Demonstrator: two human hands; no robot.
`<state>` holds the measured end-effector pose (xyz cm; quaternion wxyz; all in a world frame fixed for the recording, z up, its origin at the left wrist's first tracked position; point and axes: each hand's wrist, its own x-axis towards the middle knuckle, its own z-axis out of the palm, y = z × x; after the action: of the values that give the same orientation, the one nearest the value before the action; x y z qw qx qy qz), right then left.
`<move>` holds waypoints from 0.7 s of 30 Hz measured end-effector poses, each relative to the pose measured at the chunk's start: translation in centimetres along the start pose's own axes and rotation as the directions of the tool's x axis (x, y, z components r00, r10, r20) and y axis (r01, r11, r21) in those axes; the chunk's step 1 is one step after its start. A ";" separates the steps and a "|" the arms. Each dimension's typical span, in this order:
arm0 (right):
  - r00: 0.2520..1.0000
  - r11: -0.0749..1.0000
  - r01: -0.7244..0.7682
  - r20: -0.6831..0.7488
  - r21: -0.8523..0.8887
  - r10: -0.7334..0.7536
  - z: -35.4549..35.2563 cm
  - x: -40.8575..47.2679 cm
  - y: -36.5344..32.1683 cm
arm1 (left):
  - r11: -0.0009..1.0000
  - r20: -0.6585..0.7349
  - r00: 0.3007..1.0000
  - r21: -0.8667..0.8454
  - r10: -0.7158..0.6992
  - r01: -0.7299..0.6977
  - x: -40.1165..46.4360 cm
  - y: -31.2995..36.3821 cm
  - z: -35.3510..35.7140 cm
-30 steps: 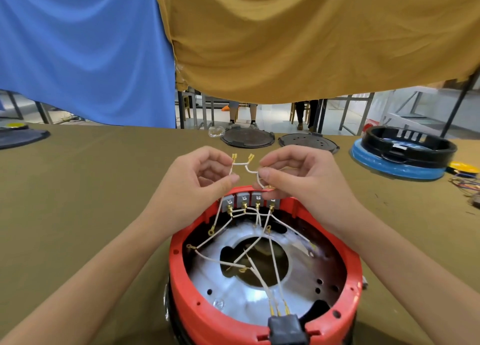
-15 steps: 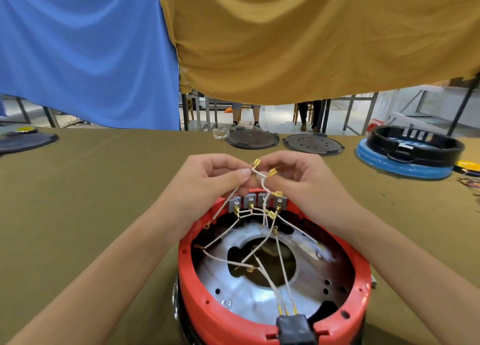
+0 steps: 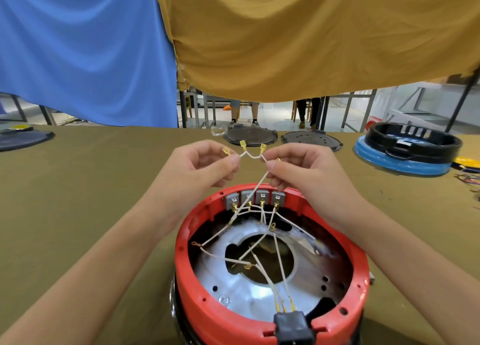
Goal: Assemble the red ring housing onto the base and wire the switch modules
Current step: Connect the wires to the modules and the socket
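Your left hand [image 3: 200,170] & right hand [image 3: 298,174] both pinch the white wire [image 3: 250,157] above the red ring [image 3: 259,316], w/ switches [image 3: 255,198] just below. Pull hard & plugged clips may pop off.

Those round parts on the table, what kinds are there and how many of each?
Red ring housing, in front of the person: 1
Black ring housing on a blue base: 1
Flat dark round plates at the far edge, one beside another: 2
Flat dark disc at the far left: 1
Total: 5
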<state>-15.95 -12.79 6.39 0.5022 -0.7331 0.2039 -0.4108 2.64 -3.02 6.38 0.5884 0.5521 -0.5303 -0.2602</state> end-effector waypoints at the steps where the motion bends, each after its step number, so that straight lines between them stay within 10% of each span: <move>1: 1.000 1.000 -0.008 0.002 0.008 0.008 0.0 0.0 0.0 | 0.999 -0.008 1.000 -0.037 0.002 -0.003 0.0 -0.1 0.0; 12: 0.961 0.948 -0.263 0.138 0.179 0.240 -1.3 0.0 -1.1 | 0.995 -0.051 0.995 0.070 0.081 -0.078 0.1 -1.0 -0.1; 21: 0.920 0.917 -0.269 0.204 -0.294 0.335 -1.1 -0.8 -1.0 | 0.909 0.155 0.979 0.375 0.135 -0.184 0.2 -1.1 0.1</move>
<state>-17.37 -12.44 7.10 0.4808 -0.7979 0.3026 -0.2015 2.96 -3.50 5.44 0.4527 0.5947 -0.6504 -0.1356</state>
